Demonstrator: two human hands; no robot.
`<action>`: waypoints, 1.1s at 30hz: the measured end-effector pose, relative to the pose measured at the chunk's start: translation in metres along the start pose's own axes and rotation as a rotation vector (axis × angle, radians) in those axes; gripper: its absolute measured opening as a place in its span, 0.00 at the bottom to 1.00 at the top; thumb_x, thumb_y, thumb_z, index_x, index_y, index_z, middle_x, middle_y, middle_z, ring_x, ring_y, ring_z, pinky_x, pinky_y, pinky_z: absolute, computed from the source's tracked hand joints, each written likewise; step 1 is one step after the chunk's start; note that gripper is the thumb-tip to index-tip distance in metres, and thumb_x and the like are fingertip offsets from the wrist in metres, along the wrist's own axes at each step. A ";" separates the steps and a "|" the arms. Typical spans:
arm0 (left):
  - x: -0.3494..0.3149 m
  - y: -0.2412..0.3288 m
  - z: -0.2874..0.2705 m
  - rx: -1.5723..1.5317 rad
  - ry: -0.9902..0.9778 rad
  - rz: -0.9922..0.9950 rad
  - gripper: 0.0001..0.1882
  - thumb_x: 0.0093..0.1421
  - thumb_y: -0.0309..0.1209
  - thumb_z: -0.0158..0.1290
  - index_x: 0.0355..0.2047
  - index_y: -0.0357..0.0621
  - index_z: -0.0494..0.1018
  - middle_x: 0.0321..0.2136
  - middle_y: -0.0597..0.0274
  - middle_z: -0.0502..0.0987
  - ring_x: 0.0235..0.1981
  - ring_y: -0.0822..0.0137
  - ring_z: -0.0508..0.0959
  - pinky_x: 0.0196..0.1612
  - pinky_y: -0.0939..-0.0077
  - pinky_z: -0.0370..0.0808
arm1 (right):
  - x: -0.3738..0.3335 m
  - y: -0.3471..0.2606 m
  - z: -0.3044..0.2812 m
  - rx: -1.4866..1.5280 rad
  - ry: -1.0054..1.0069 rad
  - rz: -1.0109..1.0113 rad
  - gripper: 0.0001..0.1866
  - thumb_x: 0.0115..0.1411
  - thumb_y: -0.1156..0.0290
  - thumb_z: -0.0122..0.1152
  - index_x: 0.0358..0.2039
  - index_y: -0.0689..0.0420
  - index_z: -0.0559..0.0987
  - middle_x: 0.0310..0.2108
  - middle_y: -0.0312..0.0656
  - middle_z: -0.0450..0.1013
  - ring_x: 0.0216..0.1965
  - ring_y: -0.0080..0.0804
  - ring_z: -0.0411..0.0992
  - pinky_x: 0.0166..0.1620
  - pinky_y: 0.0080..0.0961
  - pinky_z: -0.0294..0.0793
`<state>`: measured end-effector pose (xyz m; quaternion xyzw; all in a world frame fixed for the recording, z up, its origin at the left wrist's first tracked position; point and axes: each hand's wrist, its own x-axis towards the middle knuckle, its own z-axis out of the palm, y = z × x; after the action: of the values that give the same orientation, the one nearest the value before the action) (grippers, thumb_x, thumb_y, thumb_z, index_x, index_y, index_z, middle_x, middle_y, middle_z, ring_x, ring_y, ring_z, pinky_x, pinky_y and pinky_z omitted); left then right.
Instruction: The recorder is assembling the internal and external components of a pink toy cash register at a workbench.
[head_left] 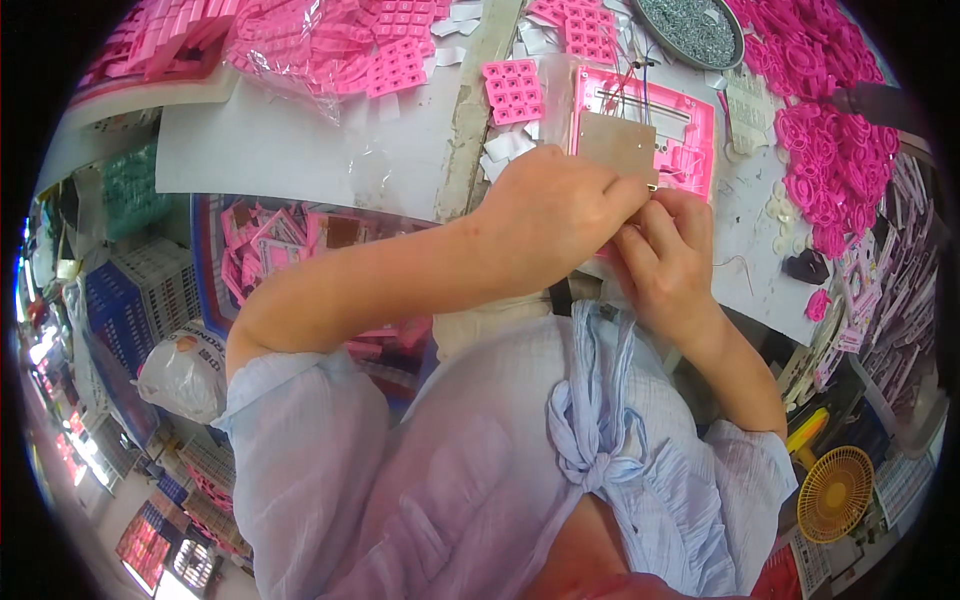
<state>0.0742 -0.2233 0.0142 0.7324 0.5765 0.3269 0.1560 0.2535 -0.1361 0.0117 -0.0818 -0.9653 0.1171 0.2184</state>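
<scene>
A pink plastic housing (706,128) lies on the table in front of me, with a flat brown board (617,143) and thin wires (645,90) in it. My left hand (565,212) reaches across to the housing's near edge, its fingers closed in a pinch. Beside it my right hand (668,250) is also closed, thumb and fingers bent together. The fingertips of both hands meet at the board's near corner, where a small shiny metal bit shows. What they pinch is mostly hidden by the fingers.
Pink keypads (514,92) and white paper slips (508,147) lie left of the housing. A round dish of small screws (695,30) stands behind it. Pink rings (830,150) are heaped at the right. Below the table's left part sits a blue crate (208,255) of pink parts.
</scene>
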 end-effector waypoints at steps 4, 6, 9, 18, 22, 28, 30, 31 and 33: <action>-0.006 -0.004 0.008 -0.038 0.084 0.034 0.18 0.55 0.29 0.55 0.48 0.41 0.74 0.24 0.60 0.76 0.26 0.56 0.78 0.27 0.63 0.71 | 0.000 0.000 0.001 -0.001 -0.012 0.004 0.15 0.42 0.71 0.63 0.34 0.59 0.81 0.39 0.39 0.74 0.43 0.40 0.71 0.46 0.39 0.68; -0.009 -0.004 0.010 -0.006 0.095 0.045 0.19 0.54 0.28 0.55 0.48 0.41 0.74 0.25 0.60 0.77 0.27 0.56 0.79 0.28 0.63 0.72 | -0.001 -0.001 0.000 0.003 -0.023 0.001 0.15 0.43 0.71 0.62 0.34 0.59 0.81 0.40 0.39 0.74 0.44 0.40 0.70 0.47 0.40 0.68; -0.010 -0.003 0.010 0.002 0.058 0.027 0.20 0.53 0.28 0.55 0.48 0.40 0.74 0.25 0.59 0.77 0.27 0.55 0.79 0.29 0.61 0.74 | 0.002 -0.004 -0.006 -0.038 -0.135 0.031 0.16 0.44 0.71 0.62 0.36 0.58 0.82 0.40 0.38 0.73 0.46 0.40 0.69 0.48 0.40 0.67; -0.030 -0.012 -0.032 0.230 0.508 -0.264 0.18 0.50 0.31 0.65 0.42 0.43 0.77 0.35 0.57 0.76 0.39 0.52 0.76 0.43 0.59 0.72 | -0.006 -0.003 -0.029 0.095 -0.289 0.133 0.19 0.45 0.75 0.63 0.41 0.56 0.82 0.38 0.38 0.73 0.43 0.40 0.69 0.46 0.38 0.68; -0.074 0.026 0.015 0.046 0.188 -0.456 0.14 0.50 0.35 0.67 0.34 0.48 0.77 0.35 0.61 0.76 0.39 0.57 0.74 0.41 0.60 0.67 | -0.014 0.006 -0.020 0.160 -0.137 0.091 0.22 0.44 0.75 0.66 0.44 0.57 0.82 0.37 0.38 0.73 0.41 0.40 0.70 0.43 0.36 0.69; -0.076 0.030 0.008 -0.097 0.128 -0.492 0.07 0.54 0.29 0.63 0.28 0.43 0.75 0.29 0.64 0.75 0.31 0.63 0.74 0.33 0.65 0.67 | -0.005 0.006 -0.019 0.172 -0.141 0.030 0.22 0.46 0.74 0.68 0.45 0.57 0.81 0.38 0.39 0.74 0.40 0.40 0.70 0.43 0.36 0.70; -0.071 0.029 -0.023 -0.268 0.052 -0.664 0.04 0.57 0.24 0.60 0.29 0.40 0.75 0.27 0.63 0.73 0.27 0.71 0.72 0.30 0.75 0.66 | -0.004 0.007 -0.020 0.191 -0.185 0.027 0.24 0.47 0.75 0.68 0.48 0.57 0.81 0.39 0.41 0.75 0.40 0.42 0.70 0.44 0.38 0.71; -0.064 0.027 -0.034 -0.236 0.110 -0.615 0.03 0.57 0.22 0.59 0.29 0.38 0.75 0.26 0.63 0.73 0.26 0.72 0.72 0.28 0.77 0.66 | -0.004 0.005 -0.018 0.162 -0.171 0.038 0.23 0.49 0.73 0.68 0.48 0.57 0.81 0.39 0.40 0.74 0.40 0.40 0.70 0.44 0.37 0.70; -0.046 0.010 -0.049 -0.175 0.220 -0.511 0.01 0.57 0.20 0.56 0.29 0.36 0.75 0.25 0.64 0.73 0.25 0.76 0.71 0.25 0.81 0.65 | -0.004 0.002 -0.011 0.101 -0.143 0.066 0.20 0.51 0.69 0.69 0.47 0.55 0.81 0.38 0.37 0.73 0.42 0.37 0.70 0.43 0.36 0.68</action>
<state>0.0442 -0.2768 0.0426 0.5074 0.7253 0.4030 0.2326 0.2620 -0.1323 0.0197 -0.0937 -0.9681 0.1784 0.1491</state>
